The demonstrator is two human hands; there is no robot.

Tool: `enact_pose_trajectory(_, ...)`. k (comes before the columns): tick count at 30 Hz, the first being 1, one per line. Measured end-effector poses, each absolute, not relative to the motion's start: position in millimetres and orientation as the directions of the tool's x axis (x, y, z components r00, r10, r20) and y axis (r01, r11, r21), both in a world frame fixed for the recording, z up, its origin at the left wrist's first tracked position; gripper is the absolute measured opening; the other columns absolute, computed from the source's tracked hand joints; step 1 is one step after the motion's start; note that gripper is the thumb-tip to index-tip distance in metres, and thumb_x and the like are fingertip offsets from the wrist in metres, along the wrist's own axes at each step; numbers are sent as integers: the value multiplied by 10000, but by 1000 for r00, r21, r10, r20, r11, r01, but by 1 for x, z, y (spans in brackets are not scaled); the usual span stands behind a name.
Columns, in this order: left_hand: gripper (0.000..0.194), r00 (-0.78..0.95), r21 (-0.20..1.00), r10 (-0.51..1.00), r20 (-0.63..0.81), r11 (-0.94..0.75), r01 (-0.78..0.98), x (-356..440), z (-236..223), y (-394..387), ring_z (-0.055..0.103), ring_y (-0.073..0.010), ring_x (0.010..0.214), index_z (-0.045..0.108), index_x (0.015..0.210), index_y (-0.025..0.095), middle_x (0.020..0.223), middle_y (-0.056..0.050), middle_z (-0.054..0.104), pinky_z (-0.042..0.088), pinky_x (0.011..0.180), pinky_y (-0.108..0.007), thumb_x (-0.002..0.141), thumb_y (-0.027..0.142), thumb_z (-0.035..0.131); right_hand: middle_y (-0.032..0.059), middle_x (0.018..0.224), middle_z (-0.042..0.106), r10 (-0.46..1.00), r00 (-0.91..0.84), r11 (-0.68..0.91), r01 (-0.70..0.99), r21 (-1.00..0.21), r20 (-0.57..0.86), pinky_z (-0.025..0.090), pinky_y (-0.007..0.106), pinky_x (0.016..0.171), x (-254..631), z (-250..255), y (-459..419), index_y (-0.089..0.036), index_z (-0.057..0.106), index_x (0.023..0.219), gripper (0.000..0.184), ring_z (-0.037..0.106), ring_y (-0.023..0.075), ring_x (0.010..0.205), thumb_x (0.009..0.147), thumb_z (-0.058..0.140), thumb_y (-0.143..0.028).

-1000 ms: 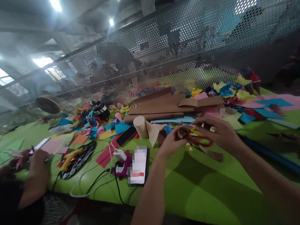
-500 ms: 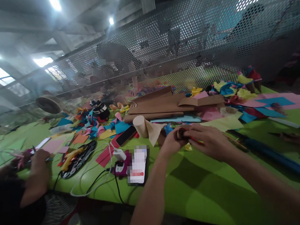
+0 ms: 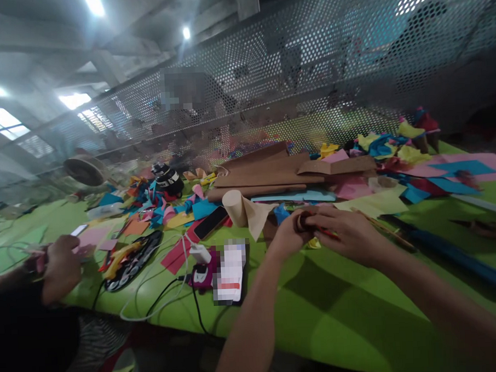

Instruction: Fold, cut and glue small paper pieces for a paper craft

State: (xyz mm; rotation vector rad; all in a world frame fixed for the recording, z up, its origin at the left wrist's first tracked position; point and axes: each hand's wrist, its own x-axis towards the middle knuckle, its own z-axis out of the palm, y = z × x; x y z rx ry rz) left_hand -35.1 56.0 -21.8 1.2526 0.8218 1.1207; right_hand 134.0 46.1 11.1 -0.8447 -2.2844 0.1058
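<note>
In front of me, above the green table, my left hand [image 3: 290, 236] and my right hand [image 3: 343, 230] meet, fingers closed around a small brown rolled piece [image 3: 302, 222]. My left fingers wrap its near side and my right fingertips press against it. A thin red strip [image 3: 330, 234] shows under my right fingers; I cannot tell whether it belongs to the roll. Blue paper [image 3: 281, 212] and a yellow scrap [image 3: 313, 243] lie just beyond my hands. Left of them stands a cream paper roll [image 3: 234, 207], its loose end trailing right.
Brown paper sheets [image 3: 264, 171] lie at the back before a perforated metal screen [image 3: 248, 93]. A lit phone [image 3: 232, 274], a purple power strip [image 3: 203, 275] and white cables sit left. A long blue object [image 3: 460, 253] lies right. A co-worker's hand [image 3: 64, 260] is far left.
The whole view has shifted slightly to the right. My hands keep nearly the same grip on the brown rolled piece. The co-worker's hand at the left has lifted a little.
</note>
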Motion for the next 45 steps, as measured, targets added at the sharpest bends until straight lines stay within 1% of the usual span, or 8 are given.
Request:
enact_pose_trajectory(7,318,285,991,958,39,-75,115,-34,-25,47,568,-172,797,676,913,183,803,-1,635,458,785,-283,637,221,829,54,836,721,752,-357,660,396,-639,555,512,320,625,151,23,54,-242,730,912,180,676,221,740,897,564,-310)
enact_pose_trajectory(11,201,6,946,997,71,-69,317,-44,-15,49,561,-176,772,669,862,213,776,12,629,440,779,-293,681,168,745,60,860,739,792,-242,604,437,-666,560,520,355,687,151,11,62,-235,718,908,161,687,243,790,894,576,-311)
enact_pose_trajectory(16,140,-494,994,863,104,-80,70,-65,-8,65,569,-151,764,618,816,207,760,27,620,440,815,-281,712,170,704,74,975,766,811,-288,580,509,-636,509,529,380,770,139,-6,69,-240,734,1020,214,703,258,883,920,557,-309)
enact_pose_trajectory(21,178,-707,922,698,111,-338,-189,-76,-13,78,583,-124,756,603,822,195,766,37,606,445,820,-262,686,111,681,80,1048,766,839,-419,543,669,-507,347,525,339,802,109,-5,97,-220,755,1047,245,704,248,941,916,559,-288)
enact_pose_trajectory(28,158,-715,905,694,86,-355,-234,-79,-18,84,580,-108,711,607,786,177,722,43,609,461,790,-256,675,89,678,120,1133,692,835,-507,549,798,-249,216,462,304,847,36,-10,126,-203,711,1207,379,628,248,1057,835,654,-158)
enact_pose_trajectory(33,157,-693,905,712,111,-361,-225,-79,-21,84,602,-114,745,624,808,174,749,32,625,464,812,-259,679,115,689,134,1082,677,843,-474,522,835,-176,254,431,319,784,12,-9,128,-195,756,997,238,595,259,1021,832,601,-124)
enact_pose_trajectory(40,182,-616,926,773,151,-328,-186,-75,-10,76,624,-139,806,659,852,174,820,0,670,477,863,-286,693,173,748,111,1075,732,808,-432,530,830,-175,400,395,398,890,57,23,115,-204,759,953,240,590,296,1071,862,540,-165)
enact_pose_trajectory(45,367,-222,948,950,221,-263,-182,-62,-2,63,637,-176,992,711,1042,204,1034,-28,724,477,963,-303,682,189,780,79,944,775,782,-391,573,758,-311,486,456,362,797,100,26,99,-217,754,914,204,666,272,906,821,575,-189)
